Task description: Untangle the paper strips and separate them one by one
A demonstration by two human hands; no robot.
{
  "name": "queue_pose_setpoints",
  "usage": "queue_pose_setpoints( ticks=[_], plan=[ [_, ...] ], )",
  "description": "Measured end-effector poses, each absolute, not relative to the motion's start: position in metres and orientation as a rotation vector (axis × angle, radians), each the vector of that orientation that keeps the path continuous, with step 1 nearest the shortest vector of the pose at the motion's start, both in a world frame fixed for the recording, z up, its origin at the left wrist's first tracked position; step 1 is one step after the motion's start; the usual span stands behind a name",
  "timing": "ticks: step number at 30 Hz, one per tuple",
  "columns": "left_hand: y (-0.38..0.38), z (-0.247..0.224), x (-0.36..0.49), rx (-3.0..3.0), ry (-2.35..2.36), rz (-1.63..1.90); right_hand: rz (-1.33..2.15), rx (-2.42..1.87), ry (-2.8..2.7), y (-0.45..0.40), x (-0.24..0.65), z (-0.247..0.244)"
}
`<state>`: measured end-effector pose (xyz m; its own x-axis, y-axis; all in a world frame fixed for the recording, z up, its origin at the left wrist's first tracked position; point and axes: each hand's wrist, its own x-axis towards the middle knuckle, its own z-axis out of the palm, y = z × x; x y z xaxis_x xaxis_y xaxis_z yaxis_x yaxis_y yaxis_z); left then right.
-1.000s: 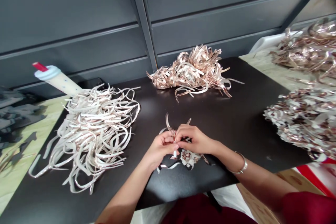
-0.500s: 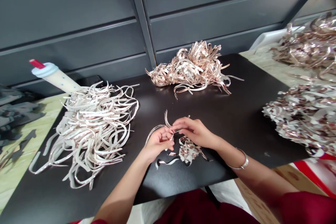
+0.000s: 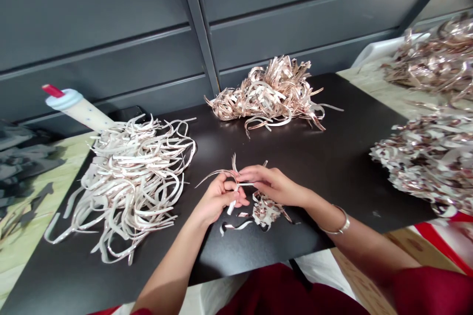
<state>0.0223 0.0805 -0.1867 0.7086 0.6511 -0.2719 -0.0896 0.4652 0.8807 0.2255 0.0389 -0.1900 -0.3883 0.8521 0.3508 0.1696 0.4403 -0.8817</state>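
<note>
Both hands meet over the black table (image 3: 177,261), near its front edge. My left hand (image 3: 216,200) pinches thin, shiny strips (image 3: 214,173); one part fans out to the left and a pale end hangs below the fingers. From the right, my right hand (image 3: 273,184) closes on the same strips, its fingertips close to the left ones. How the strips cross between the fingers is partly hidden. Just below the right hand lies a small heap of curled white and rose-gold pieces (image 3: 266,212), with a loose curl (image 3: 238,226) beside it.
A spread pile of long white strips (image 3: 136,177) covers the table's left side. Rose-gold strips (image 3: 269,91) are heaped at the back by the grey panel wall (image 3: 295,19). Short curled bits (image 3: 428,162) are piled at right. A pale cylinder with a red tip (image 3: 83,108) leans at back left.
My left hand has turned slightly, and a white strip end now shows below its fingers. The strips swing out further left. The right hand has shifted slightly left.
</note>
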Motion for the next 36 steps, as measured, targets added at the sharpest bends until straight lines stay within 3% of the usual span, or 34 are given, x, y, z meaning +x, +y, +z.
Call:
queue_pose_setpoints(
  ticks=[6,13,25,36],
  plan=[
    [0.082,-0.184,0.015,0.992,0.474,0.332,1.382,-0.677,-1.721,0.040,0.241,-0.186],
    [0.081,-0.189,0.024,1.016,0.692,0.617,1.091,-0.777,-1.880,0.035,0.225,-0.180],
    [0.089,-0.187,0.013,0.988,0.627,0.489,1.372,-0.739,-1.443,0.046,0.247,-0.189],
    [0.090,-0.185,0.012,1.045,0.599,0.273,1.265,-0.678,-1.101,0.051,0.269,-0.191]
  ],
)
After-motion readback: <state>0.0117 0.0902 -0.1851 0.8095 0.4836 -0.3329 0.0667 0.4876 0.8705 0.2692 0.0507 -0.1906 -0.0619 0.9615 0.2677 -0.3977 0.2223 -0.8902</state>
